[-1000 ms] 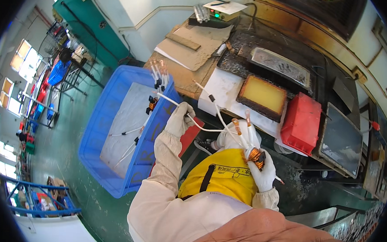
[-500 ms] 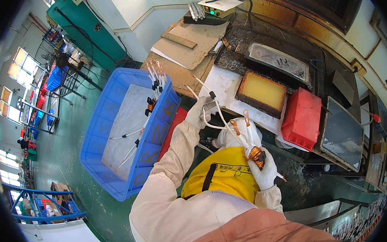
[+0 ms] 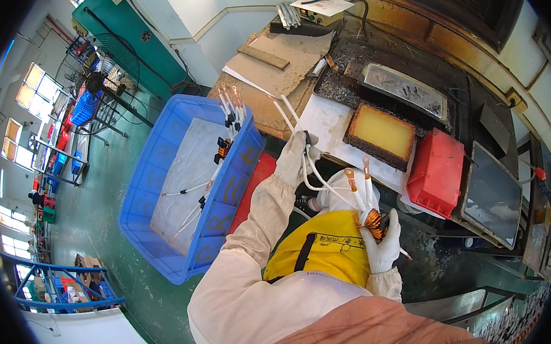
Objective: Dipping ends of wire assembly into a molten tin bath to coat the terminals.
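Copper-wound coil (image 3: 371,222): lower right of centre; probably dense, rigid; hold by body.
White leads (image 3: 291,111): likely springy; avoid tugging.
Right grip (image 3: 384,247): clamped on coil.
Left grip (image 3: 296,157): pinching leads.

Into the tub (image 3: 226,210), a coil (image 3: 224,149) sits along its right wall; just right of the tub, the left hand (image 3: 301,149) with cables (image 3: 291,112); farther right, the right hand (image 3: 385,249) around a second coil (image 3: 376,223)! Beyond and right of the tub runs the workbench (image 3: 270,121), bearing a tray (image 3: 384,129). Off to the tub's left, a fan (image 3: 95,82).
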A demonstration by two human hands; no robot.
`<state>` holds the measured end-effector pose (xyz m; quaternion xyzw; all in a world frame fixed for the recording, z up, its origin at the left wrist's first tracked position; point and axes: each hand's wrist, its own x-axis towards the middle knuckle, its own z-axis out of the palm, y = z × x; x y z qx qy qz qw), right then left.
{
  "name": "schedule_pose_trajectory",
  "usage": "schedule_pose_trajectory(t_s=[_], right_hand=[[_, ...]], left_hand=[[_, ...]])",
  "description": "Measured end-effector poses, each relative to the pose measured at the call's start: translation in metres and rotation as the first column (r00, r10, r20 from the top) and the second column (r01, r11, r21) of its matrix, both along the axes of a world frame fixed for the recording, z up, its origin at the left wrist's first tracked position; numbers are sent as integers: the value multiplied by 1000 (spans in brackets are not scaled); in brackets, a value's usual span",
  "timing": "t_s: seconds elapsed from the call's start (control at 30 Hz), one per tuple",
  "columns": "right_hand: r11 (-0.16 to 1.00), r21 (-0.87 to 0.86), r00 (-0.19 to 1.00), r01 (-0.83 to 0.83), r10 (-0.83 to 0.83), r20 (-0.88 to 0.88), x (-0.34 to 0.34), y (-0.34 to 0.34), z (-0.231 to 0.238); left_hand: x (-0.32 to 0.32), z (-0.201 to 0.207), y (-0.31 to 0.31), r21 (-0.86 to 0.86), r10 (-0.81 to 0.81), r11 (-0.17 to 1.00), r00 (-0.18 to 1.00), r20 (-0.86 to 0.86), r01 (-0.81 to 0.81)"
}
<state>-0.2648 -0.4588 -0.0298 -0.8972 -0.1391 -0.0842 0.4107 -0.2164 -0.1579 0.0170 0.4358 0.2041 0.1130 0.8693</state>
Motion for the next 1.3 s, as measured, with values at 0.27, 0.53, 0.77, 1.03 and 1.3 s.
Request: schedule_pose_trajectory(t_s=[0.27, 0.53, 0.77, 1.03, 1.3], right_hand=[[999, 35, 998, 17, -15, -61, 10, 4, 4], [997, 65, 994, 27, -20, -110, 18, 1, 19], [999, 24, 999, -42, 41, 31, 37, -26, 48], [936, -350, 983, -33, 93, 156, 106, -75, 127], [770, -638, 998, -13, 50, 39, 169, -85, 126]], left_hand=[[-77, -28, -37, -63, -298, 954, 896, -329, 294], [-85, 1, -31, -52, -491, 871, 858, -149, 489], [-63, 9, -35, -248, -469, 864, 880, -77, 439], [-2, 22, -87, -369, -463, 793, 873, 153, 485], [37, -13, -164, -299, -592, 770, 806, -4, 564]])
